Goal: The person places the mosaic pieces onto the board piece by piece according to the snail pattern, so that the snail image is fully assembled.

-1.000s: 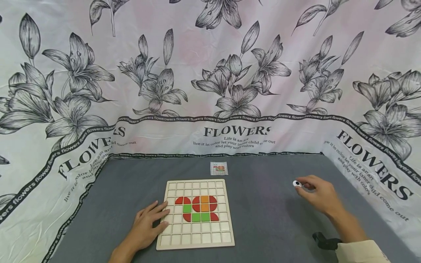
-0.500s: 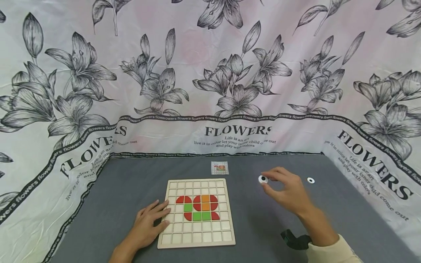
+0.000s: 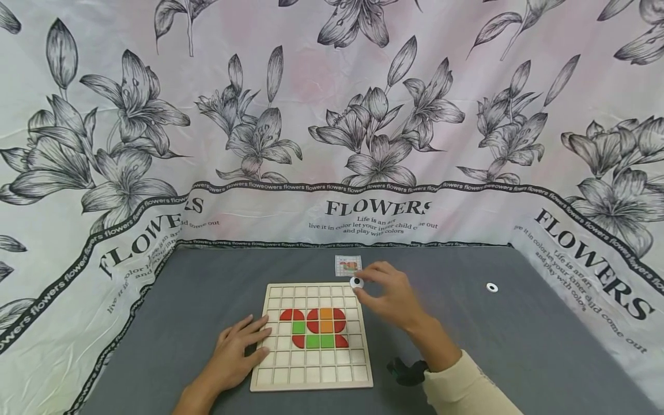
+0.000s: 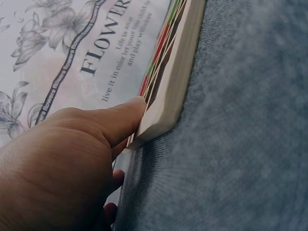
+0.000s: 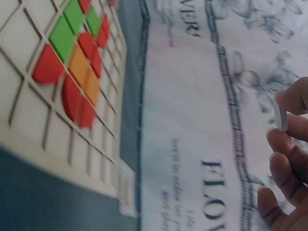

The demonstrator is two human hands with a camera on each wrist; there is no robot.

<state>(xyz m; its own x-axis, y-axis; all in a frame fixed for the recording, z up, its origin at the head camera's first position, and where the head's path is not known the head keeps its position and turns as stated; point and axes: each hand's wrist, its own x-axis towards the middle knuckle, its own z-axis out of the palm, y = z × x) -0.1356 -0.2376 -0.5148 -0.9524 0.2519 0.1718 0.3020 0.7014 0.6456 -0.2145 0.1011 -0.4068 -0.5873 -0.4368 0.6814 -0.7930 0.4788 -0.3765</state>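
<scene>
My right hand [image 3: 392, 295] pinches a round white disc with a black dot [image 3: 356, 282] between thumb and fingertips, over the far right corner of a wooden grid board [image 3: 311, 374]. Seen edge-on in the right wrist view, the disc [image 5: 280, 113] is thin. My left hand [image 3: 234, 351] rests along the board's left edge with fingers spread, thumb [image 4: 126, 120] touching its rim. Set in the board's squares are red [image 3: 339, 314], orange [image 3: 325, 325] and green pieces [image 3: 313, 341], some of the red ones rounded.
A second eye-like disc [image 3: 491, 287] lies on the grey table [image 3: 456, 323] at the right. Behind the board is a small picture card [image 3: 348, 266] showing a coloured grid pattern. Flower-printed cloth [image 3: 373, 219] encloses the back and sides.
My right hand has travelled left with the pinched disc, from the table's right side to the board's far right corner, uncovering the second disc. The left hand stays on the board.
</scene>
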